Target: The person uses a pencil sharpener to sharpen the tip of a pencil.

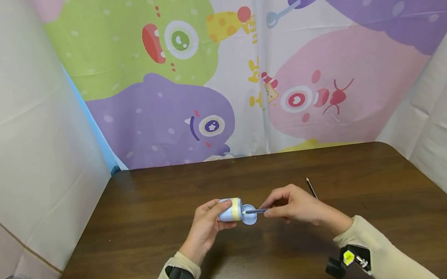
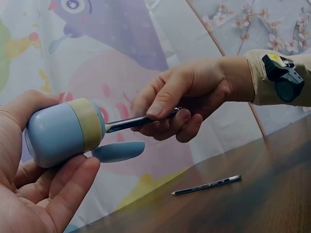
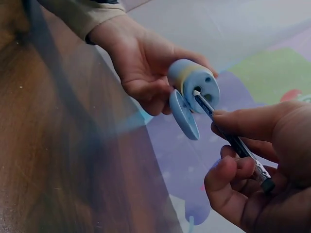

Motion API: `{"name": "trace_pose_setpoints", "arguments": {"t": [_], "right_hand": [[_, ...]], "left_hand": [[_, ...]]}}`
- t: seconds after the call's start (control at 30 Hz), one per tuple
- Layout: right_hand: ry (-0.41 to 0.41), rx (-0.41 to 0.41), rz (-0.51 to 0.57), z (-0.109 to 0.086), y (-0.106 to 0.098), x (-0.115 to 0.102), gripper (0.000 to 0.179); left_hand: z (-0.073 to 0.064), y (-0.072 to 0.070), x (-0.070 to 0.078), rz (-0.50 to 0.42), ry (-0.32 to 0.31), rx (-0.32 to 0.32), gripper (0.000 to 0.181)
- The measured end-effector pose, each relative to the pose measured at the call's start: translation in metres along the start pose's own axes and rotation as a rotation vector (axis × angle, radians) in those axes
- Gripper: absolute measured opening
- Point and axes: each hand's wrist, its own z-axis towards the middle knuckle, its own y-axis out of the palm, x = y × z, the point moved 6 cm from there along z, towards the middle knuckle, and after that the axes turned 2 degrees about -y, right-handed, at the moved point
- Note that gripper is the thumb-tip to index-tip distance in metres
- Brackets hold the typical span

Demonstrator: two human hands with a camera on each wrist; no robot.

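My left hand (image 1: 205, 225) grips a light blue pencil sharpener (image 2: 56, 136) with a yellow band, held on its side above the table. Its round lid (image 2: 119, 151) hangs open below the end face, where the right wrist view shows several holes. Between thumb and fingers my right hand (image 1: 296, 204) pinches a dark pencil (image 3: 235, 143). That pencil's bare wooden tip is right at one of the holes, pointing into the sharpener. A second dark pencil (image 2: 206, 185) lies on the table beyond the right hand, its sharpened point visible.
The brown wooden table (image 1: 151, 192) spreads beneath both hands. Behind it hangs a curtain (image 1: 245, 110) printed with cartoon monsters, and pale cloth walls (image 1: 20, 111) stand at the sides. Both forearms wear beige sleeves with black wrist cameras (image 1: 354, 257) strapped on.
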Motion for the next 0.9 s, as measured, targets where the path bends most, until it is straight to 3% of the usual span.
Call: {"name": "trace_pose_setpoints", "arguments": {"t": [0.07, 0.33, 0.7, 0.9], "right_hand": [[-0.023, 0.004, -0.027, 0.001, 0.003, -0.002, 0.014], [-0.220, 0.077, -0.305, 0.002, 0.015, -0.018, 0.008], [-0.243, 0.164, -0.279, 0.006, 0.022, -0.019, 0.007], [-0.094, 0.136, -0.157, 0.012, 0.026, -0.011, 0.006]], "left_hand": [[0.000, 0.001, -0.001, 0.003, 0.004, 0.000, 0.012], [0.001, 0.003, -0.005, 0.010, -0.001, -0.006, 0.013], [0.000, 0.004, -0.010, -0.013, -0.018, 0.031, 0.013], [0.000, 0.002, -0.009, 0.009, -0.004, 0.061, 0.012]]}}
